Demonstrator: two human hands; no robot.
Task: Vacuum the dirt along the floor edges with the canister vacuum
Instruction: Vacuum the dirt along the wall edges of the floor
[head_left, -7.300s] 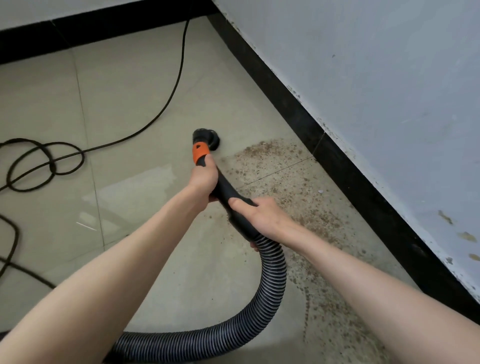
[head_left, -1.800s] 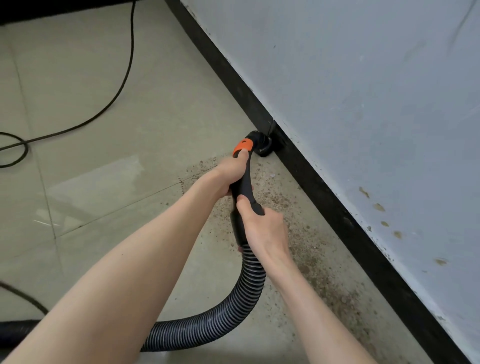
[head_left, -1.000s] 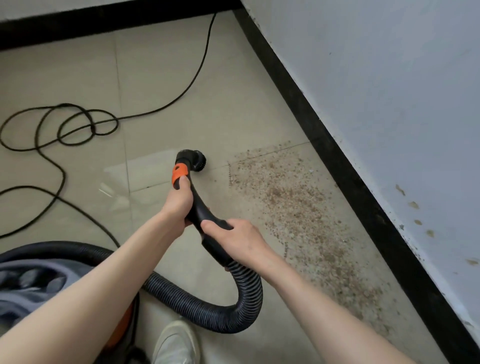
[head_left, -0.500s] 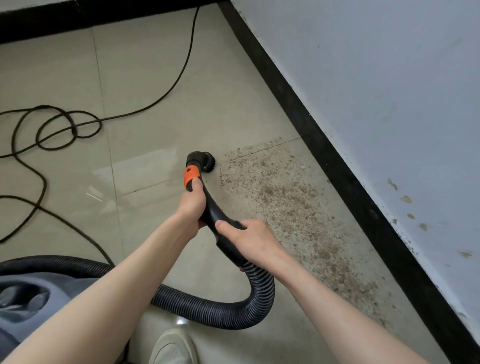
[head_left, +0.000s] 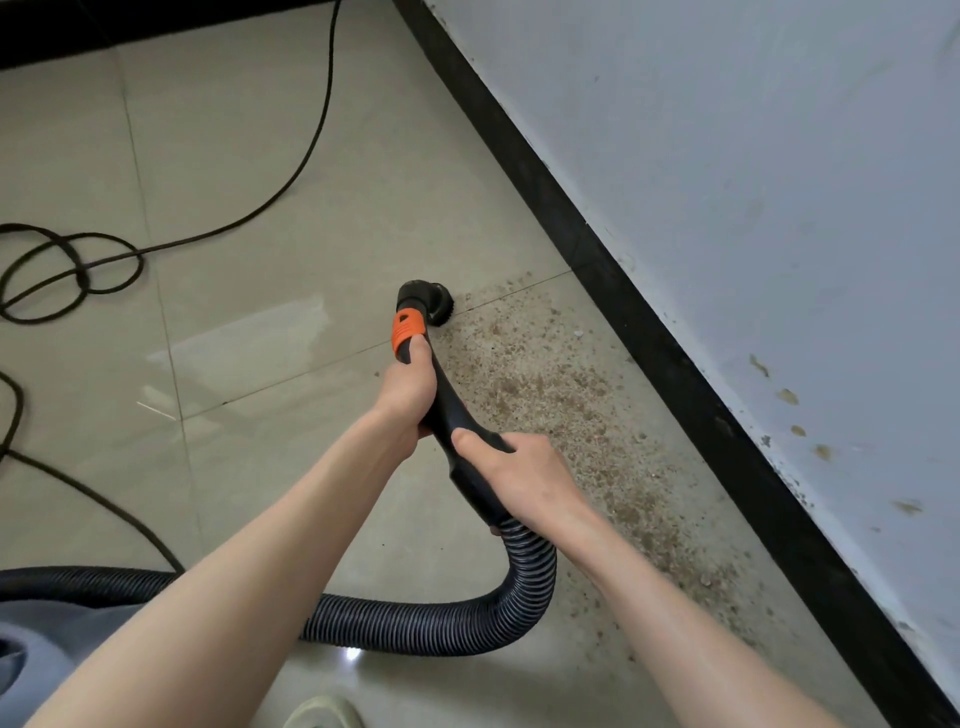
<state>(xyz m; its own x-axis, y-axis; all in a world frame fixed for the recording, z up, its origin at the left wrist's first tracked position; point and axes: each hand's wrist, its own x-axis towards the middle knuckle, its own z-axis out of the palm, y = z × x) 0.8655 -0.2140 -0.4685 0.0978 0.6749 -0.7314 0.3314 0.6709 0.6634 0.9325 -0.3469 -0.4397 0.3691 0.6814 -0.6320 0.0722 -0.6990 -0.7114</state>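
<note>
1. Since half a second ago the round black brush nozzle (head_left: 434, 301) has slid a little toward the dirt, and it now sits at the near-left margin of the brown gritty dirt patch (head_left: 561, 415), where before it stood just clear of the patch.
2. Left hand (head_left: 408, 389) is curled round the curved black plastic vacuum handle (head_left: 447, 410), thumb lying up the tube just below the orange ribbed collar (head_left: 408, 328).
3. Right hand (head_left: 519, 475) grips the same handle lower down, fingers wrapped under it, where the black ribbed flexible hose (head_left: 530, 571) joins on.
4. From the right hand the hose loops down and back to the left, passing under the left forearm toward the grey canister body (head_left: 31, 649) at the lower left corner.
5. To the right of both hands the dirt spreads over the beige floor tiles (head_left: 249, 130) up to the black skirting strip (head_left: 675, 364) at the foot of the pale blue-grey wall (head_left: 753, 156).
6. Well to the left of the grip a black power cord (head_left: 78, 270) lies in loose loops.
7. Below the arms the toe of a pale shoe (head_left: 324, 714) shows.
</note>
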